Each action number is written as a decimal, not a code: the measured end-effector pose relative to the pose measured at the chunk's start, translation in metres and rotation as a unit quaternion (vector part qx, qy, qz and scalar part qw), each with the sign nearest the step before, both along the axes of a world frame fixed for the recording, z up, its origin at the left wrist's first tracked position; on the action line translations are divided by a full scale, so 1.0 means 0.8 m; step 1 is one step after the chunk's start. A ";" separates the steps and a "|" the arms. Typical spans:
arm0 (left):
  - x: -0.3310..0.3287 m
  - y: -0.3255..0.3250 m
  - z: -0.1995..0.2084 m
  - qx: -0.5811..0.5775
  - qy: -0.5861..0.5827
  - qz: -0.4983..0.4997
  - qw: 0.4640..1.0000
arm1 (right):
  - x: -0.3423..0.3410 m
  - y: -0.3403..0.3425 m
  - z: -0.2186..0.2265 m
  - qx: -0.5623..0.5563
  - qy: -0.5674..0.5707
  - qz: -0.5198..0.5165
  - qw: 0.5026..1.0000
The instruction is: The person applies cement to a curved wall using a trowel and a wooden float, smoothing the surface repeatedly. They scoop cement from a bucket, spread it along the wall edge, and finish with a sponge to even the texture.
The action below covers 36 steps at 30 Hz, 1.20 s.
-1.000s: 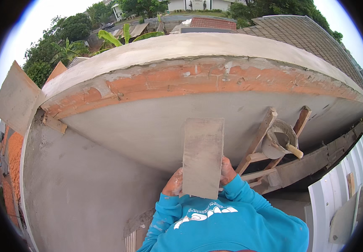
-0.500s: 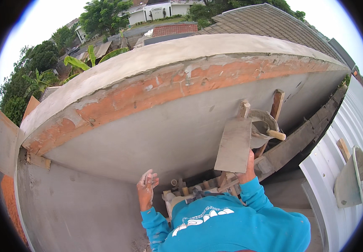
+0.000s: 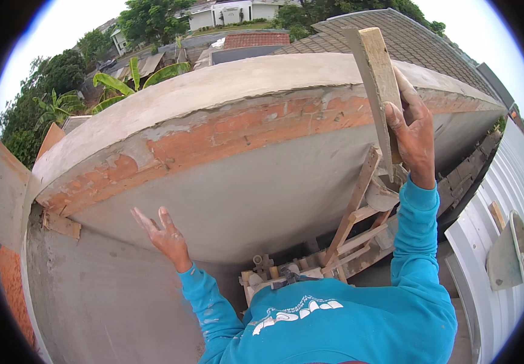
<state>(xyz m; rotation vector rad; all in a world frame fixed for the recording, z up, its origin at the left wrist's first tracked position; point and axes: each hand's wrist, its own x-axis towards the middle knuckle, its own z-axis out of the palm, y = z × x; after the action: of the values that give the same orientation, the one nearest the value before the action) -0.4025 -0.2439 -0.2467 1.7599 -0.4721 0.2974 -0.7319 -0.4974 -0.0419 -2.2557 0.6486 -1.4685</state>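
My right hand (image 3: 414,127) is raised at the right, its fingers wrapped round a wooden plastering float (image 3: 376,70). The float stands nearly upright, turned edge-on, with its top above the wall's rim; I cannot tell if it touches the wall. Lower on the left, my left hand (image 3: 168,238) is empty with fingers apart, in front of the grey plastered wall face (image 3: 213,188). Along the wall's upper edge runs a band of bare orange brick (image 3: 231,130) with patches of mortar. Below my right hand a mortar bucket (image 3: 382,197) is partly hidden by the float and arm.
A wooden ladder-like frame (image 3: 351,212) leans by the wall. Below my chest is a ledge holding pale balusters (image 3: 262,267). On the right, a corrugated metal roof (image 3: 474,224) bears another bucket (image 3: 509,252). Beyond the wall are banana leaves (image 3: 113,85) and a tiled roof (image 3: 383,36).
My right hand has lifted the float from beside the bucket to above the wall's rim and turned it edge-on. My left hand has moved left and up, its fingers spreading.
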 end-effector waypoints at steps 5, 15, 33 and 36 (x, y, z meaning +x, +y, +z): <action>0.039 -0.065 0.032 -0.060 -0.070 -0.015 0.996 | 0.071 -0.018 0.079 -0.088 0.180 0.031 0.979; 0.120 -0.104 -0.023 -0.173 -0.155 0.115 0.966 | 0.248 -0.029 0.079 -0.193 0.436 0.023 0.879; 0.156 -0.125 -0.051 -0.161 -0.144 0.202 0.955 | 0.600 0.053 0.054 -0.363 0.344 0.273 0.822; 0.160 -0.111 -0.051 -0.146 -0.141 0.211 0.956 | 0.527 0.050 0.060 -0.354 0.333 0.310 0.817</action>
<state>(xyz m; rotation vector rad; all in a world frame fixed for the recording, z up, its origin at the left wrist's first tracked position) -0.2744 -0.3327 -0.2876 1.5196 -0.2314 0.8856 -0.3102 -0.4574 0.0058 -3.1248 -0.5916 -0.5954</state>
